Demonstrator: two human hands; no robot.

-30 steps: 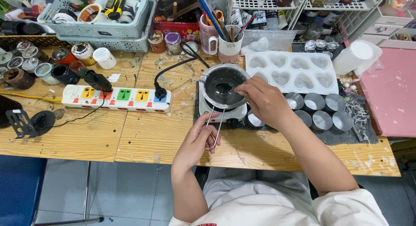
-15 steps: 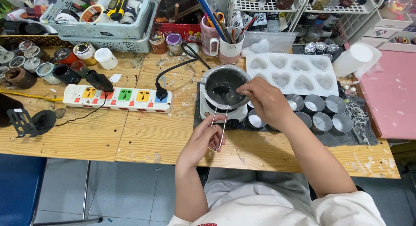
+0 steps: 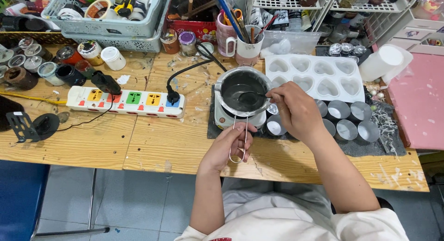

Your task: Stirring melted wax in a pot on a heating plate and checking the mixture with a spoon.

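- Fingers (image 3: 238, 135) of the left hand (image 3: 227, 146) are closed around the wire loop handle (image 3: 238, 140) of the metal melting pot (image 3: 242, 95), holding it steady at the near side.
- Fingers (image 3: 279, 94) of the right hand (image 3: 299, 110) are pinched shut on a thin metal spoon (image 3: 255, 97); its bowl sits down inside the pot, in the dark melted liquid.
- Pot location: on a small white electric hot plate (image 3: 225, 119), itself on a dark mat (image 3: 370, 147), middle of the wooden table (image 3: 152, 144).
- Progress, judged: contents look fully liquid, so melting appears done or nearly so; stirring is in hand.
- Not yet done: white heart-shaped silicone mould (image 3: 318, 76), far right of the pot, has all cavities empty; round metal tins (image 3: 351, 120) to the right also look unfilled.
- Power strip (image 3: 125, 101) to the left carries a black plug (image 3: 172, 95); its cord runs to the far side, and I cannot trace it to the hot plate.
- Hidden or unclear: spoon shaft is covered by the right hand; hot plate controls are blocked by the pot and handle; liquid depth cannot be read; any tins under the right wrist are out of sight.
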